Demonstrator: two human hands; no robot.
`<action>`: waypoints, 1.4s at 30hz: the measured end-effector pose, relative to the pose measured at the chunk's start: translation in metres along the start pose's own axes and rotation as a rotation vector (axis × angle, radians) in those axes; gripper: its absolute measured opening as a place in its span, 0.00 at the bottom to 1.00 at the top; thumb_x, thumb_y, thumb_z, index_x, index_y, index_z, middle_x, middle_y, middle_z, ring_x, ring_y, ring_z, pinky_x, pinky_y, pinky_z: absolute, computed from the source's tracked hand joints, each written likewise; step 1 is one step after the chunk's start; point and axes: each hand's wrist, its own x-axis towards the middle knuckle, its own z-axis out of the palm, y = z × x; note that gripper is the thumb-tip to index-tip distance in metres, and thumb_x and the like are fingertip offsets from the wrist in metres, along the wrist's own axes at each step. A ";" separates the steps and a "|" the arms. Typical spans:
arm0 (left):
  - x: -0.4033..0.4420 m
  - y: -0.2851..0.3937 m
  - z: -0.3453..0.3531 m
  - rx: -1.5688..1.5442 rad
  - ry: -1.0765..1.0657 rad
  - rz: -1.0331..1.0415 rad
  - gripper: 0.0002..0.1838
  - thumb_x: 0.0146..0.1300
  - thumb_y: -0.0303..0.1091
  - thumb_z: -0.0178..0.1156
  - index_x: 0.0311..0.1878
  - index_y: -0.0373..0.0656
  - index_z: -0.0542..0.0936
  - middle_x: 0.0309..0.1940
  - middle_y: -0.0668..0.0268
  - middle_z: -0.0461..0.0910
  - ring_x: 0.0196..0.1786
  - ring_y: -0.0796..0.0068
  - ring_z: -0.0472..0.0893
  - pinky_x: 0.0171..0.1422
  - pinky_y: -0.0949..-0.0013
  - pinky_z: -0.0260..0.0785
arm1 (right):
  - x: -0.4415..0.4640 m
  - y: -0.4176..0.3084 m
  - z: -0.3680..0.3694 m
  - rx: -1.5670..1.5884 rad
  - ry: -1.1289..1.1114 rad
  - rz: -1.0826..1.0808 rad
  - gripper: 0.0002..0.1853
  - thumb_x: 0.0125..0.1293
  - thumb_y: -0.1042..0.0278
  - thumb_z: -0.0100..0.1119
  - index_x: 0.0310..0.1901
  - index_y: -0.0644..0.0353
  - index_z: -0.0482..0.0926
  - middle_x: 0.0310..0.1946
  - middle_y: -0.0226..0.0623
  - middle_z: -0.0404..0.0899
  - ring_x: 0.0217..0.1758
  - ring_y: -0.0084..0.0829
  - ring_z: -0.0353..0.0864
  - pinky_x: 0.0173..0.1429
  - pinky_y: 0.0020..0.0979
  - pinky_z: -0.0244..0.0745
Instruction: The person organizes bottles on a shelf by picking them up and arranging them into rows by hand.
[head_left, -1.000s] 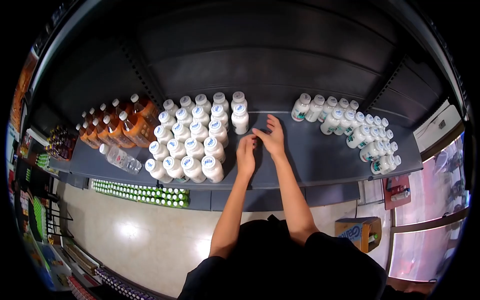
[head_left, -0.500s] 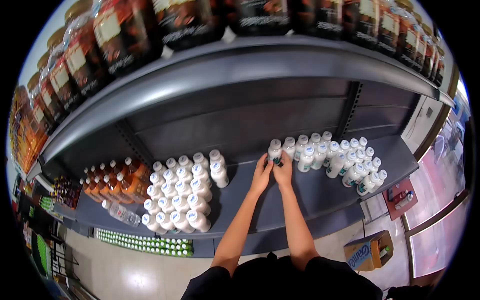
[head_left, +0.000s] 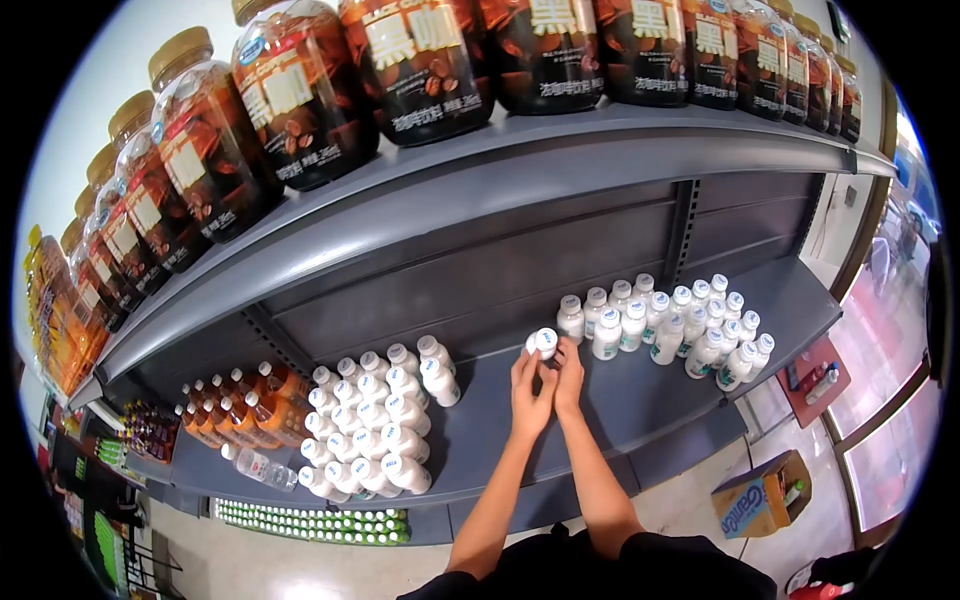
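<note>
A small white bottle [head_left: 543,343] with a white and blue cap is between my two hands, its cap turned towards me. My left hand [head_left: 530,392] wraps round its near left side. On its right side are the fingers of my right hand [head_left: 567,377]. The bottle's lower part is hidden by my fingers, so I cannot tell whether its base touches the grey shelf [head_left: 480,400]. Just to the right of my right hand stands a matching white bottle [head_left: 570,322], at the left end of a group of several upright ones.
To the left stands a block of white bottles [head_left: 375,415], then orange drink bottles [head_left: 275,410] and a clear bottle [head_left: 262,468] lying down. Dark coffee bottles [head_left: 430,70] line the upper shelf [head_left: 480,165] overhead. A cardboard box [head_left: 765,497] sits on the floor at right.
The view has tilted up, showing more of the upper shelf. The held bottle has come a little towards me from the row's left end, and its cap now tips my way.
</note>
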 end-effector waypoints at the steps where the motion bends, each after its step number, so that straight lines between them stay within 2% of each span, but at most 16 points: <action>1: -0.005 0.010 -0.003 0.019 -0.002 -0.005 0.28 0.73 0.41 0.66 0.71 0.36 0.77 0.77 0.42 0.64 0.77 0.43 0.68 0.78 0.52 0.63 | -0.006 -0.003 0.000 -0.093 -0.041 -0.044 0.26 0.64 0.76 0.71 0.64 0.62 0.76 0.57 0.42 0.85 0.61 0.34 0.85 0.62 0.34 0.79; 4: -0.029 0.036 -0.017 0.104 0.037 -0.007 0.28 0.73 0.42 0.66 0.69 0.36 0.78 0.80 0.40 0.60 0.80 0.39 0.63 0.81 0.47 0.58 | -0.036 -0.021 0.009 -0.300 -0.082 -0.166 0.28 0.61 0.73 0.76 0.63 0.61 0.76 0.56 0.41 0.86 0.58 0.33 0.86 0.61 0.34 0.80; 6: -0.040 0.046 -0.026 0.098 0.064 -0.024 0.27 0.73 0.43 0.66 0.68 0.36 0.80 0.82 0.38 0.55 0.82 0.36 0.59 0.83 0.44 0.53 | -0.048 -0.016 0.017 -0.210 -0.109 -0.174 0.30 0.61 0.70 0.78 0.63 0.61 0.76 0.54 0.42 0.87 0.57 0.33 0.86 0.59 0.34 0.82; 10: -0.058 0.055 -0.052 0.079 0.113 -0.010 0.26 0.73 0.42 0.65 0.67 0.34 0.79 0.82 0.37 0.54 0.82 0.36 0.60 0.82 0.46 0.55 | -0.077 -0.011 0.028 -0.234 -0.171 -0.231 0.31 0.60 0.73 0.79 0.64 0.64 0.75 0.55 0.44 0.87 0.57 0.34 0.87 0.59 0.34 0.83; 11: -0.064 0.053 -0.060 0.102 0.104 -0.016 0.26 0.73 0.39 0.64 0.69 0.36 0.78 0.82 0.38 0.53 0.83 0.40 0.59 0.82 0.47 0.57 | -0.084 -0.014 0.031 -0.207 -0.211 -0.169 0.32 0.60 0.75 0.78 0.65 0.65 0.75 0.56 0.45 0.86 0.59 0.35 0.87 0.60 0.34 0.83; 14: -0.080 0.053 -0.073 0.116 0.190 -0.049 0.27 0.74 0.41 0.64 0.70 0.36 0.77 0.81 0.39 0.54 0.83 0.40 0.59 0.82 0.46 0.56 | -0.107 -0.015 0.041 -0.168 -0.267 -0.122 0.32 0.59 0.75 0.78 0.65 0.65 0.75 0.57 0.45 0.86 0.60 0.35 0.86 0.61 0.33 0.83; 18: -0.101 0.043 -0.086 0.111 0.311 -0.116 0.26 0.74 0.43 0.63 0.68 0.37 0.76 0.79 0.42 0.57 0.78 0.41 0.64 0.80 0.47 0.59 | -0.126 -0.003 0.053 -0.237 -0.355 -0.076 0.32 0.59 0.71 0.79 0.64 0.64 0.76 0.56 0.45 0.87 0.60 0.35 0.86 0.62 0.33 0.81; 24: -0.104 0.039 -0.115 0.122 0.378 -0.166 0.24 0.77 0.41 0.59 0.69 0.36 0.74 0.80 0.46 0.57 0.78 0.46 0.66 0.79 0.52 0.61 | -0.145 -0.004 0.083 -0.295 -0.409 -0.043 0.32 0.59 0.71 0.78 0.65 0.64 0.76 0.56 0.45 0.87 0.61 0.35 0.86 0.64 0.34 0.80; 27: -0.105 0.035 -0.125 0.014 0.412 -0.136 0.26 0.79 0.40 0.55 0.73 0.36 0.72 0.80 0.43 0.58 0.80 0.42 0.63 0.81 0.49 0.58 | -0.147 0.007 0.095 -0.251 -0.414 -0.048 0.32 0.60 0.73 0.76 0.66 0.64 0.77 0.57 0.46 0.87 0.62 0.36 0.86 0.63 0.35 0.81; 30: -0.110 0.028 -0.138 0.162 0.377 -0.101 0.27 0.81 0.41 0.50 0.76 0.36 0.69 0.81 0.42 0.58 0.81 0.42 0.62 0.83 0.50 0.54 | -0.144 0.012 0.102 -0.323 -0.439 -0.061 0.34 0.60 0.74 0.78 0.67 0.67 0.76 0.61 0.44 0.84 0.64 0.35 0.84 0.63 0.32 0.83; 31: -0.109 0.027 -0.139 0.116 0.377 -0.114 0.29 0.81 0.42 0.48 0.77 0.35 0.68 0.81 0.40 0.58 0.82 0.41 0.61 0.84 0.49 0.51 | -0.144 0.012 0.104 -0.326 -0.447 -0.052 0.34 0.61 0.74 0.77 0.68 0.68 0.76 0.62 0.44 0.84 0.64 0.35 0.84 0.62 0.33 0.83; 34: -0.104 0.020 -0.144 0.088 0.343 -0.066 0.29 0.80 0.42 0.50 0.77 0.34 0.68 0.81 0.40 0.58 0.82 0.40 0.61 0.84 0.50 0.51 | -0.142 0.014 0.109 -0.325 -0.422 -0.064 0.31 0.61 0.71 0.76 0.67 0.65 0.78 0.58 0.49 0.86 0.61 0.39 0.87 0.60 0.36 0.83; 42: -0.100 0.022 -0.140 0.155 0.379 -0.072 0.31 0.77 0.42 0.57 0.76 0.35 0.67 0.79 0.40 0.59 0.79 0.38 0.63 0.82 0.49 0.56 | -0.147 0.017 0.110 -0.324 -0.407 -0.110 0.32 0.61 0.66 0.77 0.66 0.65 0.78 0.56 0.49 0.87 0.59 0.41 0.87 0.60 0.37 0.82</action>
